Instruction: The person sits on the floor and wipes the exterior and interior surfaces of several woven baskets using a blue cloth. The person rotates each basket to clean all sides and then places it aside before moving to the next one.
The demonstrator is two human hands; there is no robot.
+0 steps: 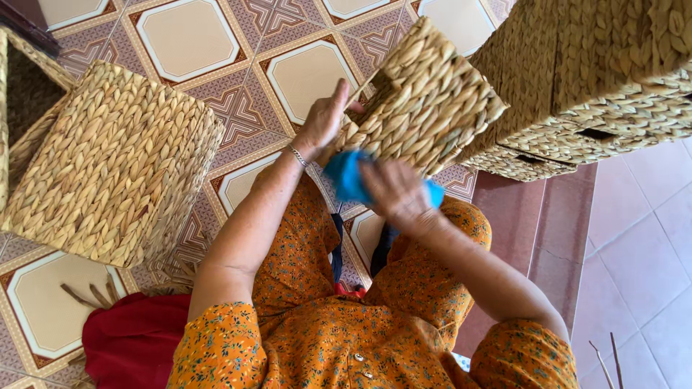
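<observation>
- Left hand (323,119) lies flat and open against the side of a woven basket (425,101), fingers stretched upward along the weave, steadying it rather than clasping it.
- Right hand (395,193) has its grip closed over a blue cloth (344,175), pressing it against the basket's lower edge; the cloth bunches out on both sides of the fingers.
- The basket is tilted, held above the lap over the tiled floor (180,36).
- A second basket (108,166) stands on the floor to the left, well apart.
- More stacked baskets (591,79) sit at upper right, just beside the held one.
- A red cloth (133,338) lies at lower left.
</observation>
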